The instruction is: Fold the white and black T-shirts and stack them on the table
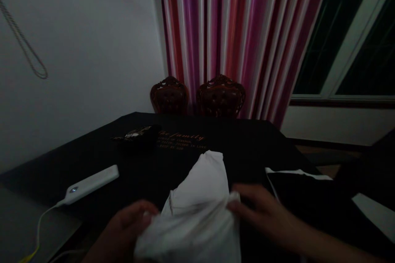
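2 bare hands (pixel 132 224), forearms unsleeved.

1. We see a very dim, underexposed room; the dark desk (pixel 247 139) swallows nearly all detail.
2. The window (pixel 348 37) is black and gives no light.
3. Both hands and the white cloth (pixel 197 205) are motion-blurred.
4. Straight lines bow near the frame edges.

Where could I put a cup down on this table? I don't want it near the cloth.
Bare black tabletop lies between the white garment and the two chairs, right of the orange lettering. Another patch sits between the white device and the dark bundle. The near edge is crowded: left hand, right hand, and black white-trimmed cloth.
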Motion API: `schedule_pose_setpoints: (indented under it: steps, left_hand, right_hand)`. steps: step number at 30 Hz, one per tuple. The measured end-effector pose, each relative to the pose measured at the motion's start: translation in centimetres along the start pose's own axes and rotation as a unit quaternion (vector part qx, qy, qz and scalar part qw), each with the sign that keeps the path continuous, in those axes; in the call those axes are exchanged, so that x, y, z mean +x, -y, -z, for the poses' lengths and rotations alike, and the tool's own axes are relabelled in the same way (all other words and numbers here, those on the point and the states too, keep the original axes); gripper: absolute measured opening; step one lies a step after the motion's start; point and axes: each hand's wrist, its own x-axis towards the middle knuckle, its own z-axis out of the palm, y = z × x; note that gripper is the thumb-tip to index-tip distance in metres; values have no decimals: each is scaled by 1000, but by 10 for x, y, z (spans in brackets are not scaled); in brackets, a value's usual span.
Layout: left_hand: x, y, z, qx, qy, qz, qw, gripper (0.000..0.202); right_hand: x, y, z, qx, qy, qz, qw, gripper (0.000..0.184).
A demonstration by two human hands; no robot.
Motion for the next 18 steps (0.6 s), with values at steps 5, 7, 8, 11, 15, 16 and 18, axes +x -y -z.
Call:
schedule_pose_setpoints:
  steps: [5,7,8,11,15,16,18]
  left_hand:
    - [80,-39,-24,-105,-26,-84,991,69]
    - [98,-24,-30,52,-84,-83,992,66]
    - [102,-12,-31,133,-102,-72,983,62]
    - [104,20,-36,313,-98,-21,945,58]
    - [98,36,-50,432,-58,-35,899,60]
    - [96,36,-54,437,-44,-43,897,58]
    - [90,32,-61,410,-21,-41,911,51]
  right_hand:
    - [99,-37,43,-75,-150,-70,983,29]
    - [102,-58,40,-164,-132,-135,968,31]
    - [96,-65,34,-198,-101,-156,962,33]
    - [65,-70,2,-247,7,-184,951,47]
    - [36,-54,-40,-259,53,-157,952,45]
    - [33,-51,-46,-254,57,-143,955,40]
    - [32,-48,-50,-211,72,-132,966,28]
